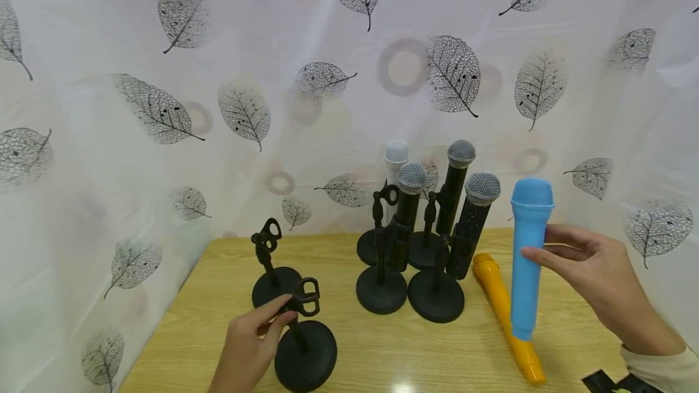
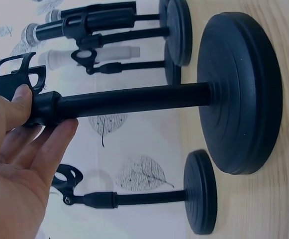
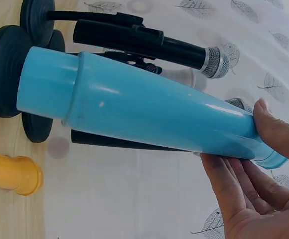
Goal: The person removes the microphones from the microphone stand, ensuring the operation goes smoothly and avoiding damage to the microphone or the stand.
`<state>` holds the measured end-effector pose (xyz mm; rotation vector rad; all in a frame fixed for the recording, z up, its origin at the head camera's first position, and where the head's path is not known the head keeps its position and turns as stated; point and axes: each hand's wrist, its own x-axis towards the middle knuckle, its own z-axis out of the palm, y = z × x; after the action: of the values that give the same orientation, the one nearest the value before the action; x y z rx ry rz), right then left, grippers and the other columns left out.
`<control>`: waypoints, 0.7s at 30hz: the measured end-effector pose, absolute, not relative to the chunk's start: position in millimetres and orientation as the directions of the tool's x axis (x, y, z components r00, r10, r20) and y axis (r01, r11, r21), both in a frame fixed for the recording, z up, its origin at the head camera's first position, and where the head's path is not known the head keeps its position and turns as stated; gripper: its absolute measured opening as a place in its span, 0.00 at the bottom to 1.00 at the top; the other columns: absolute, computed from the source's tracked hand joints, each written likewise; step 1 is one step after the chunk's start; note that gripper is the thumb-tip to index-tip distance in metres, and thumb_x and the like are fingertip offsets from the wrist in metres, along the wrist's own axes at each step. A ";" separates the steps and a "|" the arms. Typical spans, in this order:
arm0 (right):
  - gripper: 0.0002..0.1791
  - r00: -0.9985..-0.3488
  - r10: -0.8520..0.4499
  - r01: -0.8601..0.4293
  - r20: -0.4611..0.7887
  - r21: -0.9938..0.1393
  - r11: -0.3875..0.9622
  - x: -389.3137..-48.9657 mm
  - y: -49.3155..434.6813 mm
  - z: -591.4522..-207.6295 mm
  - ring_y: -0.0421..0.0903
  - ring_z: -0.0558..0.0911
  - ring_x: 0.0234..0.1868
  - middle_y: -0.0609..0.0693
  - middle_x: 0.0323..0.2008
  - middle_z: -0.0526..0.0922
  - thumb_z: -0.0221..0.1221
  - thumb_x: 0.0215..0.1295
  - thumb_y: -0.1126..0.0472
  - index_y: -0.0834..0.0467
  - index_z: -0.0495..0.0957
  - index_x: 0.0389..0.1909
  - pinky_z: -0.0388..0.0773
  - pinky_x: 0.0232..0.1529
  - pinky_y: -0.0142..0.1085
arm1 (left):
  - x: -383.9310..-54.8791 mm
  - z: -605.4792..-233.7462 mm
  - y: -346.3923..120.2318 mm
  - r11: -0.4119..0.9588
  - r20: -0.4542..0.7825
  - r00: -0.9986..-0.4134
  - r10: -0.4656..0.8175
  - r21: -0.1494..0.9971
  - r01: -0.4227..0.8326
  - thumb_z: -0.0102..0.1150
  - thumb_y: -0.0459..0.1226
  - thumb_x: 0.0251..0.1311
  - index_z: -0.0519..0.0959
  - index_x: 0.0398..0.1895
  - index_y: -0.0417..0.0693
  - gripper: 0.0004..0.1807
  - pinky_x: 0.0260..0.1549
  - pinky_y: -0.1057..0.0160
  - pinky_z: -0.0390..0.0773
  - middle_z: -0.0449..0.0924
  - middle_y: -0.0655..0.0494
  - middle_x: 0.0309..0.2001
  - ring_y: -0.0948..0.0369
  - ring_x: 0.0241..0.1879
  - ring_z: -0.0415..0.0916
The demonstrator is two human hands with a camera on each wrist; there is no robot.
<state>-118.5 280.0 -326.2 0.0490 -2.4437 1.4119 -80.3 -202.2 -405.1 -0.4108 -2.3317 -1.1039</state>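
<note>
My left hand (image 1: 248,339) pinches the top of a black microphone stand (image 1: 306,356) just under its clip; the round base rests on the table. In the left wrist view the thumb lies against the clip (image 2: 16,82), which holds nothing. My right hand (image 1: 595,281) grips a blue microphone (image 1: 528,259) by its upper body, upright and above the table, head end up. Below and behind it lies a yellow-orange microphone (image 1: 499,296) on the tabletop. Another stand (image 1: 271,281) with a bare clip stands behind the left hand.
Several stands cluster at the back centre, bearing black microphones (image 1: 472,223) with silver heads; a white microphone (image 1: 397,153) is behind them. A leaf-patterned sheet (image 1: 327,11) hangs behind the wooden table (image 1: 218,326). A black object (image 1: 622,382) shows at the lower right edge.
</note>
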 end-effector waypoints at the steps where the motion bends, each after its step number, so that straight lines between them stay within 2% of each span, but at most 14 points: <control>1: 0.28 -0.950 0.128 -0.181 0.284 -0.839 0.513 -119.4 281.4 -327.6 0.23 0.80 0.42 0.25 0.41 0.81 0.70 0.65 0.58 0.65 0.76 0.63 0.78 0.36 0.20 | -80.1 -405.0 -204.1 0.629 0.579 -0.814 0.045 0.617 0.474 0.72 0.21 0.51 0.87 0.46 0.40 0.18 0.28 0.72 0.84 0.89 0.55 0.39 0.67 0.34 0.86; 8: 0.21 -0.961 0.104 -0.182 0.255 -0.871 0.456 -125.2 292.2 -338.2 0.26 0.83 0.41 0.25 0.42 0.82 0.68 0.66 0.60 0.57 0.77 0.58 0.81 0.37 0.23 | -78.8 -405.1 -217.8 0.680 0.614 -0.789 0.032 0.566 0.467 0.73 0.20 0.49 0.87 0.46 0.38 0.18 0.25 0.74 0.81 0.89 0.53 0.38 0.69 0.32 0.85; 12: 0.15 -0.972 0.085 -0.171 0.221 -0.904 0.391 -129.3 298.4 -344.6 0.30 0.86 0.40 0.29 0.41 0.84 0.67 0.67 0.63 0.50 0.79 0.53 0.82 0.37 0.24 | -78.1 -404.9 -224.4 0.695 0.613 -0.790 0.016 0.561 0.450 0.73 0.21 0.49 0.87 0.46 0.38 0.18 0.24 0.75 0.81 0.89 0.52 0.38 0.69 0.33 0.85; 14: 0.15 -0.977 0.083 -0.153 0.198 -0.913 0.377 -131.5 301.1 -347.9 0.32 0.86 0.39 0.29 0.40 0.85 0.67 0.67 0.62 0.50 0.79 0.52 0.83 0.37 0.25 | -77.8 -404.6 -227.6 0.700 0.613 -0.790 0.008 0.561 0.443 0.73 0.21 0.49 0.87 0.46 0.37 0.18 0.24 0.75 0.81 0.89 0.50 0.39 0.68 0.32 0.85; 16: 0.17 -0.980 0.083 -0.134 0.179 -0.912 0.389 -133.6 302.9 -351.1 0.33 0.86 0.38 0.29 0.39 0.84 0.67 0.68 0.61 0.56 0.79 0.55 0.83 0.37 0.26 | -77.5 -404.7 -231.4 0.703 0.616 -0.788 0.006 0.558 0.441 0.73 0.21 0.50 0.87 0.46 0.36 0.17 0.23 0.75 0.80 0.89 0.49 0.39 0.69 0.30 0.84; 21: 0.31 -0.987 0.080 -0.092 0.142 -0.891 0.445 -136.7 307.1 -358.2 0.32 0.85 0.38 0.27 0.39 0.82 0.66 0.69 0.57 0.74 0.71 0.64 0.83 0.37 0.26 | -76.9 -404.3 -241.4 0.711 0.628 -0.778 0.001 0.547 0.442 0.71 0.21 0.51 0.87 0.46 0.35 0.17 0.21 0.76 0.77 0.89 0.48 0.38 0.72 0.24 0.79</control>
<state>-136.7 307.1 -358.2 0.0109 -2.5287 1.5741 -76.9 -241.4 -404.3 -0.3362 -2.3061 -0.9478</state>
